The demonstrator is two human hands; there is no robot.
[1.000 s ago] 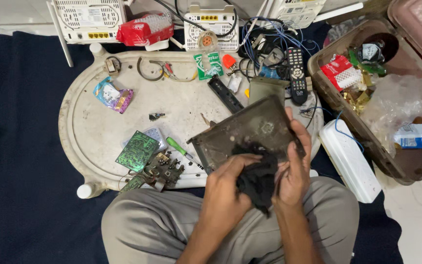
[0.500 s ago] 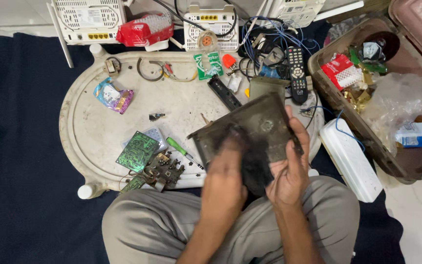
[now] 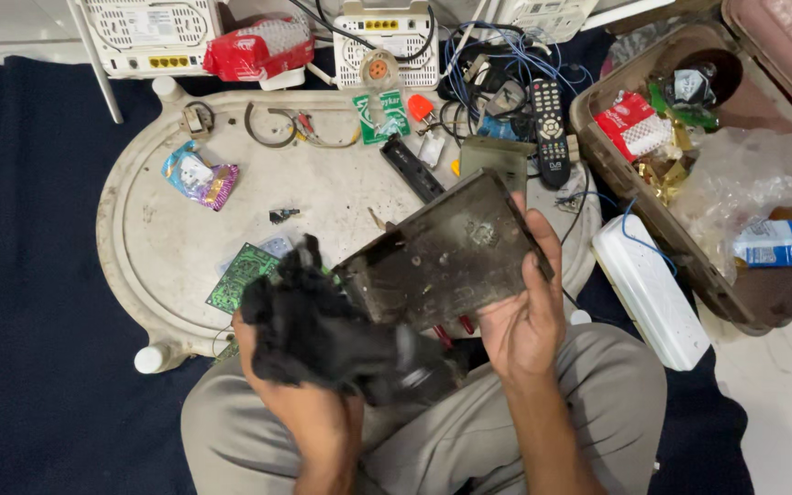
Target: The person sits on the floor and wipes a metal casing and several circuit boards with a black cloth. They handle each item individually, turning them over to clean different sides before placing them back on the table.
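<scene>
My right hand (image 3: 522, 316) grips the right edge of a dirty dark metal casing (image 3: 446, 252), held tilted above my lap. My left hand (image 3: 300, 412) clutches a crumpled black cloth (image 3: 313, 321) at the casing's lower left corner, and the cloth hides most of the fingers. A green circuit board (image 3: 242, 275) lies on the white tray (image 3: 176, 229) just left of the cloth. My grey-trousered knees fill the bottom of the view.
The tray also bears a small colourful packet (image 3: 196, 177), a wire loop (image 3: 272, 128), a black bar (image 3: 412, 170) and a remote control (image 3: 549, 133). White router boxes (image 3: 153, 37) stand at the back. At right are an open brown case (image 3: 689, 174) of clutter and a white box (image 3: 650, 289).
My left hand has drawn the black cloth off the casing's face, down and to the left. The casing has tilted more toward me and my right hand still holds its edge.
</scene>
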